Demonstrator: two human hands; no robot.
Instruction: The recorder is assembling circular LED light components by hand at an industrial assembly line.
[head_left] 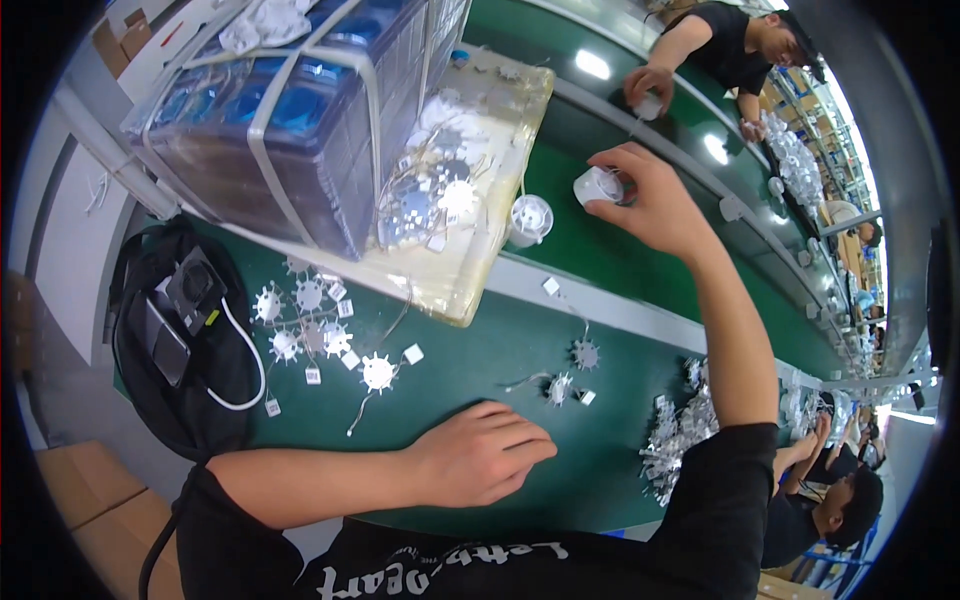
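Observation:
My right hand [650, 200] reaches over the green conveyor belt [590, 270], thumb and fingers closed round a small white cup-shaped plastic housing [597, 188]. A similar white housing [532, 219], with its inner parts showing, stands on the belt to the left of that hand. My left hand [485, 455] rests palm down on the green table [590, 470], fingers curled together; nothing shows in them, and the palm side is hidden. Beyond its fingertips lie gear-shaped boards [560, 388] with wires and small white tags. More such boards [378, 373] are spread to the left.
A strapped, film-wrapped stack of blue-topped containers [290, 140] stands on a wrapped board [470, 270] at the back left. A black bag [190, 340] lies left. Silvery boards [680, 435] pile up beside my right elbow. Across the belt, a person's hand [650, 85] holds a white part.

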